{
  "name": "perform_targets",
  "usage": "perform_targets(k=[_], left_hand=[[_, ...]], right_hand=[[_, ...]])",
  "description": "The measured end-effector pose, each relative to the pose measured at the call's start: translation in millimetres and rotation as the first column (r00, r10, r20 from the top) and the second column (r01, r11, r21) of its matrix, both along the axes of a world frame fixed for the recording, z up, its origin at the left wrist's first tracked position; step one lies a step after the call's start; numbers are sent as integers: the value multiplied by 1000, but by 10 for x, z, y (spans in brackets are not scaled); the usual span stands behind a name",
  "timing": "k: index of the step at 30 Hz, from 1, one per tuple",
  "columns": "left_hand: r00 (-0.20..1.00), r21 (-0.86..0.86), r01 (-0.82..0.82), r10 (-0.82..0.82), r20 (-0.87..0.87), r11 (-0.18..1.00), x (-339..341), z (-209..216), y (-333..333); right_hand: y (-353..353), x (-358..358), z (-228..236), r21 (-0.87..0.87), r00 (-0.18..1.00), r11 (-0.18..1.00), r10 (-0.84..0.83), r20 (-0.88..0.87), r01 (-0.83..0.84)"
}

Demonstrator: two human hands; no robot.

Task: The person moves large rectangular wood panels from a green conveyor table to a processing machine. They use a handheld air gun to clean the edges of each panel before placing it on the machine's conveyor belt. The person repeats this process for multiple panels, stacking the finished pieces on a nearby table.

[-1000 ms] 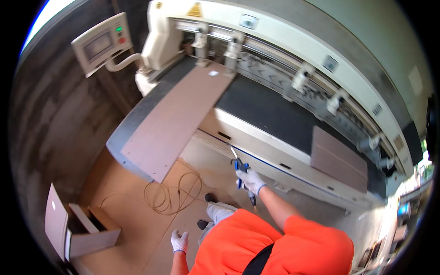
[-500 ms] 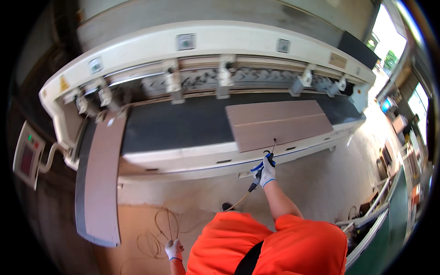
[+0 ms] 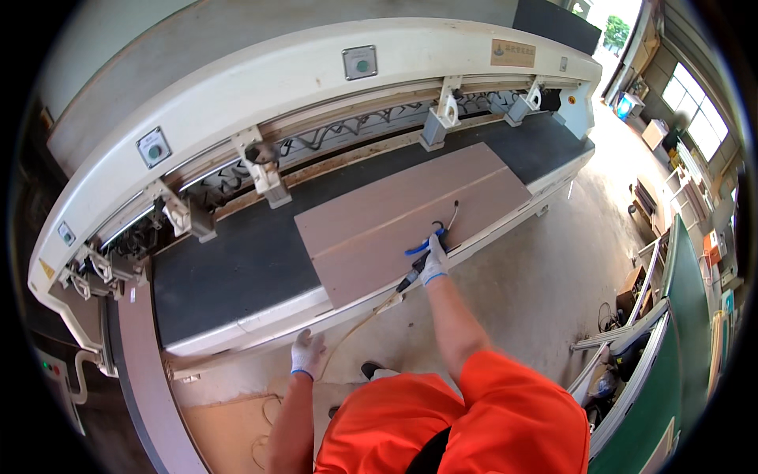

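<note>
My right hand [image 3: 434, 263], in a white knit glove, is wrapped round a blue and black air blow gun [image 3: 417, 250]. Its thin bent nozzle points away from me over a brown board [image 3: 371, 229], which lies on the machine's dark bed. From the gun's lower end a thin tan hose [image 3: 351, 329] trails down towards the floor. My left hand [image 3: 308, 353], gloved alike, hangs in front of the bed, beside the hose, with its fingers partly spread and nothing visible in them.
A long white machine beam [image 3: 260, 87] with several clamps [image 3: 437, 126] spans the dark bed [image 3: 217, 272]. At the left, another brown strip [image 3: 150, 355] juts towards me. Hose loops [image 3: 264, 426] lie on the floor. A green panel [image 3: 671, 347] and frames stand at the right.
My view has swung to the right and nearer the machine. My left hand has risen from low by the hose loops towards the bed. The blow gun has come over the board.
</note>
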State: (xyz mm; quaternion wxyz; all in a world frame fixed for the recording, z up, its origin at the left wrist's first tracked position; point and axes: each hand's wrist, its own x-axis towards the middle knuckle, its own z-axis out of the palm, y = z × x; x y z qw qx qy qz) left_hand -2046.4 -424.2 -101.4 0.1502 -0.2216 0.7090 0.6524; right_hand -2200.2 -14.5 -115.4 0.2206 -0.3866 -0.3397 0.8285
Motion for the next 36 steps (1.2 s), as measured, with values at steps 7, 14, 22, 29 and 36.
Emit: perform_targets(k=[7,14,22,29,36], left_hand=[[853,-629,324,-506,-130,707,-418,169,858],[841,-460,462,-539,-44,758,-854,448,1106],[957,-369,252,-287,-43,895,-119,-220,-10],[692,-618,-8,451,564,786,2923,-1333,-1761],[369,-550,-633,837,404,545,5130,-1424,-1697]], right_hand=[[-13,347,29,1,986,987,-158,48,159],[438,176,63,16,995,998,-54,-79,56],[303,764,508,252,987,955,161,0,-155],[-1213,833,931,266,718,719,685,-121,-641],[-3466,1053,561,525,61,-425,732,678,-737]])
